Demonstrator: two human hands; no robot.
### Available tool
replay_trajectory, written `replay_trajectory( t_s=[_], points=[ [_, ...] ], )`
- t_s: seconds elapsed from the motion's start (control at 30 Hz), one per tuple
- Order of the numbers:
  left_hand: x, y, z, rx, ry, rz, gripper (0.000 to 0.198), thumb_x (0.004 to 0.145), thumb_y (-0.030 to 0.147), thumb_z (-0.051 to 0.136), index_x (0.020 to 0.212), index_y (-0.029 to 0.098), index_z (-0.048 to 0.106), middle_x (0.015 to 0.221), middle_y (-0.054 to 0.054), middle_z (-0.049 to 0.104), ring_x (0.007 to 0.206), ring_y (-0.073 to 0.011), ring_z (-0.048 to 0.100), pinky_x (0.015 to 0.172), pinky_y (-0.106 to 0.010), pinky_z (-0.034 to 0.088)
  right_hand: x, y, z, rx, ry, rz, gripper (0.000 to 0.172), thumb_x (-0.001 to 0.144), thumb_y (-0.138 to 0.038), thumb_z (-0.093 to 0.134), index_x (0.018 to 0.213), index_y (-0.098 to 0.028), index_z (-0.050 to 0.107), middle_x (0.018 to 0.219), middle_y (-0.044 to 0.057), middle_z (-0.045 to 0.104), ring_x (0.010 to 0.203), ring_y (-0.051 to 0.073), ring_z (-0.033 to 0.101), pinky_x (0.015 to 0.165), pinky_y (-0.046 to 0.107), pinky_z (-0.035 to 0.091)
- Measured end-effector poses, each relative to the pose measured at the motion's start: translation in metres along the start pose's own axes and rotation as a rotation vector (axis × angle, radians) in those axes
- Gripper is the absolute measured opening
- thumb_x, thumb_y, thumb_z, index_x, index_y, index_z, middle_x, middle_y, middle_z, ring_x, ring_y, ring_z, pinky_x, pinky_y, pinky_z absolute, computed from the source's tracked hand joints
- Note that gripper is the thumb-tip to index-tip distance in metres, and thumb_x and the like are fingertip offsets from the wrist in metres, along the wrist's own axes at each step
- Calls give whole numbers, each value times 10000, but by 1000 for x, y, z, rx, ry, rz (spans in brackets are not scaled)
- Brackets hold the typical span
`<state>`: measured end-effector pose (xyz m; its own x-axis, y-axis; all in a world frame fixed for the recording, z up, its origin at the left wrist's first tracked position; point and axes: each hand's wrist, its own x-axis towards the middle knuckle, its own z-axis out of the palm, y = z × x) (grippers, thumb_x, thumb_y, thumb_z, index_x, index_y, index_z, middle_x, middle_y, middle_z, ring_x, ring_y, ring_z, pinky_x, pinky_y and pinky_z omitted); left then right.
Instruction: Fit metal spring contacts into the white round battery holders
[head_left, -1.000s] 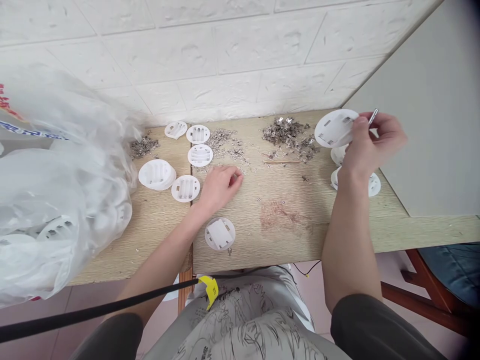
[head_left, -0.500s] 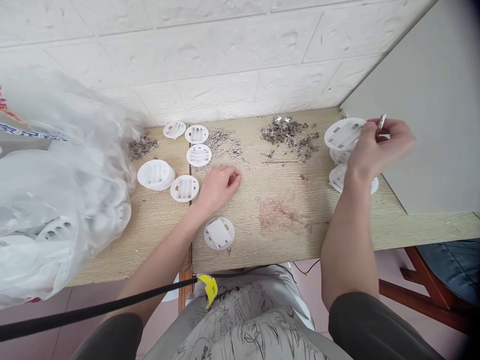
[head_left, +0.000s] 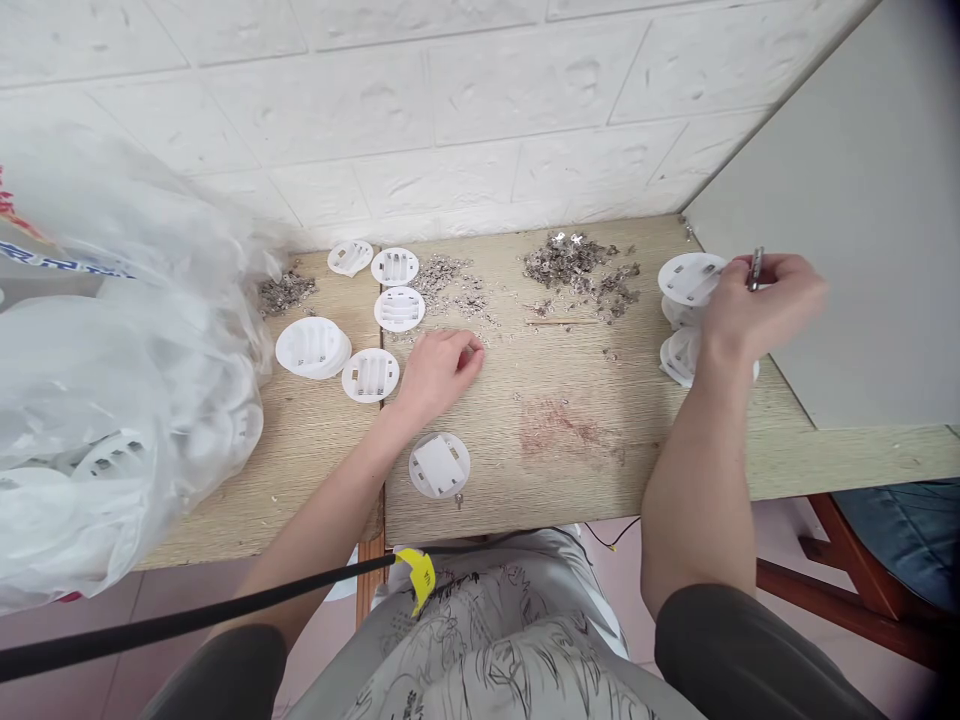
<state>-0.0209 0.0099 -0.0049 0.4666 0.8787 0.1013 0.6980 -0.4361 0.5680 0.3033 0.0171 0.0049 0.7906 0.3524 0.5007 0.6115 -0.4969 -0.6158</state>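
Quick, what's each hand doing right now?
Left hand: curled on the table; can't tell if it holds anything.
Right hand: closed on a metal tool, also touching a white disc.

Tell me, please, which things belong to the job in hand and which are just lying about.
Likely the job's:
Round white plastic discs
Slim silvery metal tool
Small grey metal parts

Likely unrelated:
Thin tan wooden-looking stick
Black yellow-tagged cable

White round plate — thin, with small slots and greyish spots showing on its visible face — is being gripped at its right edge by the right hand. It is lying nearly level, overlapping similar white plates below; contact is not showing clearly. A slim metal tool is protruding upward from the same grip.
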Motion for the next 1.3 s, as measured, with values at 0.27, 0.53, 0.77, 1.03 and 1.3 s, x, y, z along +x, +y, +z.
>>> replay_trajectory(
  t_s=[0.27, 0.53, 0.77, 1.03, 1.3],
  points=[
    [0, 0, 0, 0, -8, 14, 166, 893, 219, 511, 898, 185, 673, 753, -25, 656, 762, -194, 568, 756, -351, 425, 4, 5, 1, -36, -32, 28, 173, 798, -87, 584, 918, -116, 706, 960, 141, 716, 896, 257, 682, 763, 383, 468],
    [-1, -1, 0, 12, -19, 36, 157, 900, 231, 507, 912, 186, 657, 756, -25, 652, 786, -199, 575, 777, -356, 431, 8, 10, 5, -13, -59, -8, 133, 817, -128, 588, 906, -138, 686, 998, 129, 693, 959, 265, 672, 838, 411, 477],
    [-1, -1, -1, 26, -36, 37, 161, 902, 232, 498, 920, 186, 651, 777, -32, 661, 796, -203, 581, 795, -363, 432, 9, 18, 17, 13, -8, -116, 106, 810, -139, 605, 875, -131, 688, 969, 166, 705, 903, 280, 661, 756, 413, 446],
    [-1, 0, -1, 31, -35, 34, 164, 902, 229, 502, 928, 181, 657, 793, -34, 672, 789, -203, 580, 788, -362, 429, 10, 20, 17, 59, 8, -200, 54, 850, -131, 574, 863, -133, 626, 908, 132, 659, 848, 236, 634, 699, 377, 444],
    [-1, 1, -1, 18, -26, 16, 168, 904, 221, 501, 911, 182, 664, 785, -32, 664, 786, -199, 569, 774, -351, 426, -31, -26, 5, 438, -69, -500, 361, 1008, -248, 271, 792, -191, 555, 758, 105, 627, 756, 210, 638, 740, 399, 477]
  ],
)
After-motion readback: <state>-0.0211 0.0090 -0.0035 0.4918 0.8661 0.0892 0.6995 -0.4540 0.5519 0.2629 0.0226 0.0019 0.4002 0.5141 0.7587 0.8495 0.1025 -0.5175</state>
